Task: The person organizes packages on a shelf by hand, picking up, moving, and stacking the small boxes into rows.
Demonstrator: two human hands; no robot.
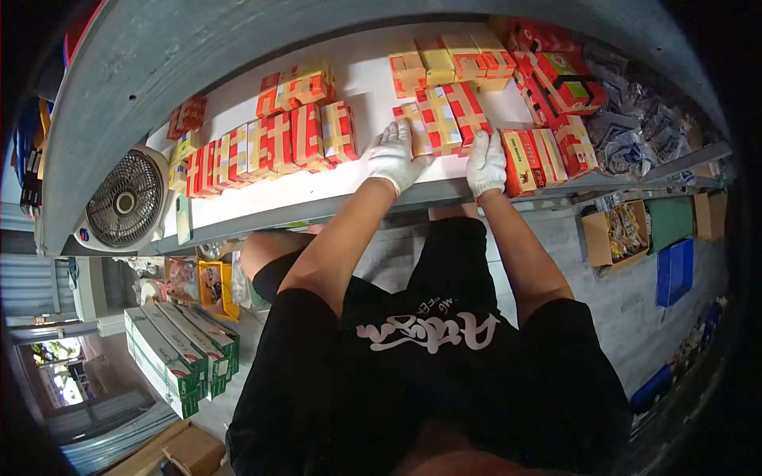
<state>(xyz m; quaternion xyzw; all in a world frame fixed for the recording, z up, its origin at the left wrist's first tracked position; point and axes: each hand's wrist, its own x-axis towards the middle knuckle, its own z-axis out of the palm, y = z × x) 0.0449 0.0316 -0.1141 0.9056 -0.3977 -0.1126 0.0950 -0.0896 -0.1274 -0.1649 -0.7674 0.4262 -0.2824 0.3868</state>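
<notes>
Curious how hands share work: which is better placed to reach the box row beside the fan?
Probably the left hand: it's nearer the box row, while the right hand sits farther off.

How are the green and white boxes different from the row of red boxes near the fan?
The green and white boxes are long; the red boxes are short.
The red boxes have yellowish strips; the green and white boxes have printing.
The red boxes sit on the shelf; the green and white boxes don't.
Both are grouped side by side.

Pale grey floor [556,246] beneath a white-topped shelf [365,79].
</notes>
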